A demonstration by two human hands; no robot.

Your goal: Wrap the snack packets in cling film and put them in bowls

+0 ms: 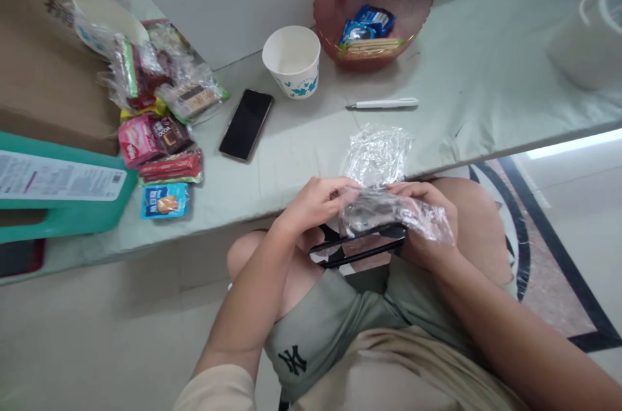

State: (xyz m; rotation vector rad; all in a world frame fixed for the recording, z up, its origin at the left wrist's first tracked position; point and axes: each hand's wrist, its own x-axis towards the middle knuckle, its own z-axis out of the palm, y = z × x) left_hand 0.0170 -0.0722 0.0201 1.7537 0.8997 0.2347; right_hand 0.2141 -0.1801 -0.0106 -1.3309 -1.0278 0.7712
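Both my hands hold a crinkled clear plastic bag (372, 209) above my lap, at the table's front edge. My left hand (315, 203) pinches the bag's left side between thumb and fingers. On the right, my right hand (432, 207) is curled behind the bag, which partly covers its fingers. Just beyond the hands, another sheet or bag of crumpled clear plastic (378, 153) lies on the table; whether it joins the held one I cannot tell. Two black bars (362, 257) show below the bag, and what they belong to is unclear.
On the cloth-covered table (301, 139) are a phone (247, 124), paper cup (293, 64), white pen (383, 104) and red bowl (335, 15) with packets. Wrapped snacks (170, 164) pile up leftward, near a green container (72, 223) and cardboard box (43, 74). A whitish container (595, 41) stands right.
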